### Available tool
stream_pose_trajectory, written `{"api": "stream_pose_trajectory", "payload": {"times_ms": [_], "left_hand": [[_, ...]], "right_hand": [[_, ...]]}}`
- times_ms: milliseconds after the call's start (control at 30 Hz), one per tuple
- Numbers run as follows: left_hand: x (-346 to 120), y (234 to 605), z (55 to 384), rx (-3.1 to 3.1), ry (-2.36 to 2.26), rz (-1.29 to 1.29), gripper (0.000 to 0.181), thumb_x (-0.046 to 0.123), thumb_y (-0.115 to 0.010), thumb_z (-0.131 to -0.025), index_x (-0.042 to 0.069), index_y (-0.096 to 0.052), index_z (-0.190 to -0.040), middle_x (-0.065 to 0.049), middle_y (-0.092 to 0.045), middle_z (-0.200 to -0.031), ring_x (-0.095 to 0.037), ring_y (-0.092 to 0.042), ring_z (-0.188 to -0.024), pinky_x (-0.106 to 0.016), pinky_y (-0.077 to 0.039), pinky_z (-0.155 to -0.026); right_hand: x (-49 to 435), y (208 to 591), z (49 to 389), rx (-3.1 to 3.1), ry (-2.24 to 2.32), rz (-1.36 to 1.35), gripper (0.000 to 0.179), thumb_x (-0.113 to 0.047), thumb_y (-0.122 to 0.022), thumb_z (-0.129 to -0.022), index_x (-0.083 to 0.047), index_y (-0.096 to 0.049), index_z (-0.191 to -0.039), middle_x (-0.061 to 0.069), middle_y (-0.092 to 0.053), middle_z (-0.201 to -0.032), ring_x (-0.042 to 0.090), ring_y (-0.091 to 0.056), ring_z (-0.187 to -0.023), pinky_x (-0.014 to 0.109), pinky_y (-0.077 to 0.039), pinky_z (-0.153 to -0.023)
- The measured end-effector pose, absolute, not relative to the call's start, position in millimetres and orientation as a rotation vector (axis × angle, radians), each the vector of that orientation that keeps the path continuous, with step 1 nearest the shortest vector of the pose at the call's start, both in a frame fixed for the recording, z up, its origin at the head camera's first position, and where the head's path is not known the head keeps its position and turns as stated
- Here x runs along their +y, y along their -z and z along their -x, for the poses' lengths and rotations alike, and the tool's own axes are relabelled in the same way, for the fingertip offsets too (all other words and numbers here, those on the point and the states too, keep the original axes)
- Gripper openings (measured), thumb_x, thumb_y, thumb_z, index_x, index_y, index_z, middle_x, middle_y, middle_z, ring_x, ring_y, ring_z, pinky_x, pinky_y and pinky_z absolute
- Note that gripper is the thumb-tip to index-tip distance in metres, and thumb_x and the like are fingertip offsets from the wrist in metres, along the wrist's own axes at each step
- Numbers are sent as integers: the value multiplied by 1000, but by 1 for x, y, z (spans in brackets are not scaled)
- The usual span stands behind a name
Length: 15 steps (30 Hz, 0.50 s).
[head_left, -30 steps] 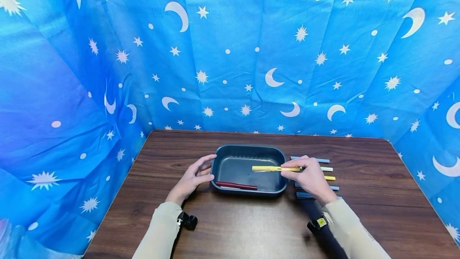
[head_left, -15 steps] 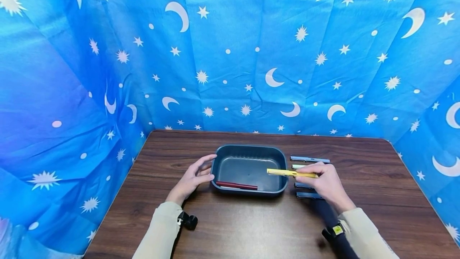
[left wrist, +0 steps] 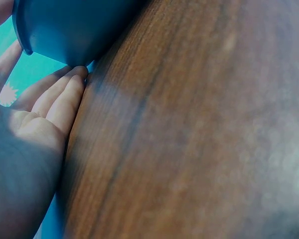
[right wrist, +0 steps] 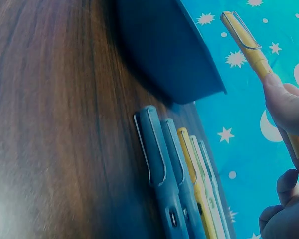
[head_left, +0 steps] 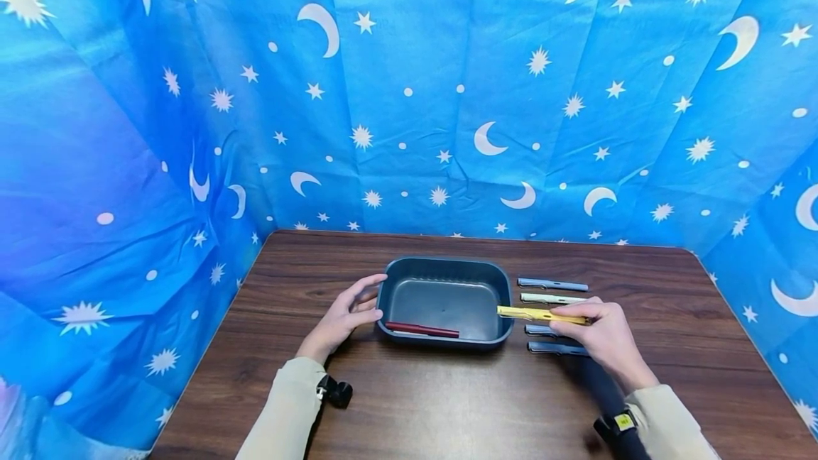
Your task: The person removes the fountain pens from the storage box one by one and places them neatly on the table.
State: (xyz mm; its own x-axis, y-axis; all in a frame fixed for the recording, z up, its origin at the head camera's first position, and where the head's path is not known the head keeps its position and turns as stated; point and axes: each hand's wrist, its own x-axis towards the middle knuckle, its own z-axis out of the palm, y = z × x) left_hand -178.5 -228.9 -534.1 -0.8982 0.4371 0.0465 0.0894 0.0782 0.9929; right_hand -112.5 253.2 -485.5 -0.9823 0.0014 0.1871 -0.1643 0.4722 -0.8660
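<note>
My right hand (head_left: 607, 336) pinches a yellow pen (head_left: 524, 314) between thumb and fingers, cap end pointing left toward the box. In the right wrist view this yellow pen (right wrist: 245, 40) is raised above a row of pens on the table. The row has a light blue pen (head_left: 552, 285), a pale green pen (head_left: 543, 298), another yellow pen (right wrist: 190, 162) and two darker blue pens (right wrist: 157, 154). My left hand (head_left: 341, 321) touches the left side of a dark open box (head_left: 445, 262) with extended fingers. Inside the box, a dark red pen (head_left: 422, 330) lies along the near wall, with a whitish strip beside it.
The brown wood-grain table (head_left: 409, 403) extends in front of the box and to both sides. A blue cloth (head_left: 409, 126) with white moons and stars hangs behind the table and along its sides. Each wrist wears a small black camera (head_left: 335, 392).
My right hand has moved right with the yellow pen, from over the box to over the row of pens. The left hand and the box have stayed in place.
</note>
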Motion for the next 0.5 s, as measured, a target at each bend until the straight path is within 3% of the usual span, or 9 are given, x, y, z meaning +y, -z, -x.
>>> {"api": "stream_pose_trajectory", "payload": {"times_ms": [500], "left_hand": [[-229, 536, 181, 2117, -1887, -533, 62, 6, -66, -103, 19, -43, -160, -19, -42, -163, -41, -47, -146, -28, -51, -107]], "right_hand": [[275, 495, 97, -2571, -1397, -116, 18, -13, -93, -80, -8, -86, -96, 0, -75, -90, 6, -60, -83, 24, -49, -66]]}}
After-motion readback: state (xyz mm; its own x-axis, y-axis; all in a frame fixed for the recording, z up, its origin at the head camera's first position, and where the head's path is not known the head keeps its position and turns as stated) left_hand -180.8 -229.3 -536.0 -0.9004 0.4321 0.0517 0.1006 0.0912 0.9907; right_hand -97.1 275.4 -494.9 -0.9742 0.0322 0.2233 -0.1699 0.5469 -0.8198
